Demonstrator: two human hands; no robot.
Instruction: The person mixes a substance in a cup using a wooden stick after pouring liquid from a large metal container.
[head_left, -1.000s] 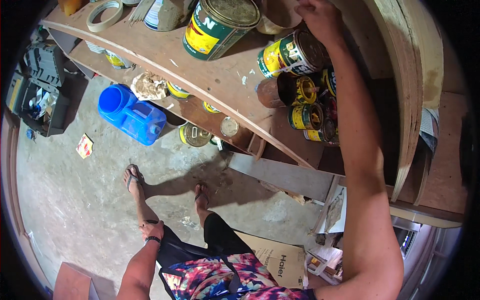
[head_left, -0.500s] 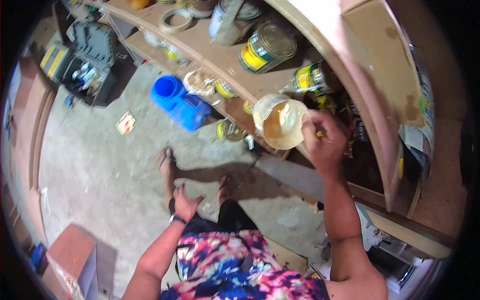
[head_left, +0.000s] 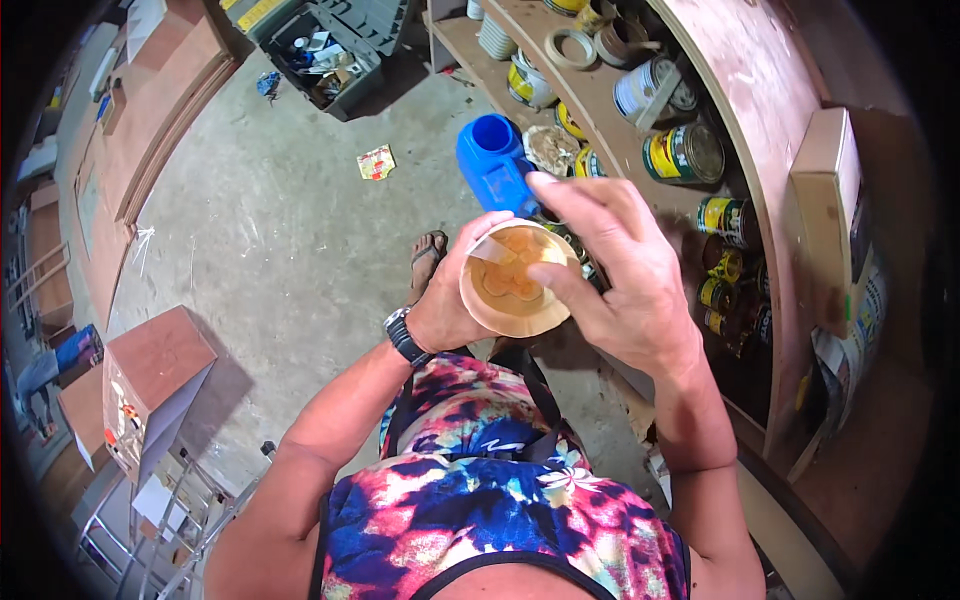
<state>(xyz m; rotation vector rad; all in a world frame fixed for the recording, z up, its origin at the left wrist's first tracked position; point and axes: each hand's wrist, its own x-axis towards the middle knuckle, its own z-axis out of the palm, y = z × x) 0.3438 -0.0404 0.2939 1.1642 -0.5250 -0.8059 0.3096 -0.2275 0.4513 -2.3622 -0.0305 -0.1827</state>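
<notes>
A round cream-coloured tub (head_left: 512, 312), with an amber layer at its bottom, is held up in front of my body. My left hand (head_left: 445, 305) wraps round its left side, the fingers partly hidden behind it. Over the tub's right side is my right hand (head_left: 635, 285), its fingers apart and its thumb reaching across the opening. Whether that thumb touches the inside I cannot tell. A blue plastic jug (head_left: 497, 180) stands on the floor just beyond the tub.
Wooden shelves (head_left: 610, 110) on the right hold several paint cans (head_left: 684, 154) and a tape roll (head_left: 571, 48). An open grey toolbox (head_left: 345, 100) sits at the far left. Nearer, on the left, are a wooden box (head_left: 160, 360) and a metal ladder (head_left: 175, 520). A card (head_left: 377, 162) lies on the concrete floor.
The tub has come away from the shelves, left and closer to my body. My left hand has risen and taken hold of it; my right hand has let go of its rim.
</notes>
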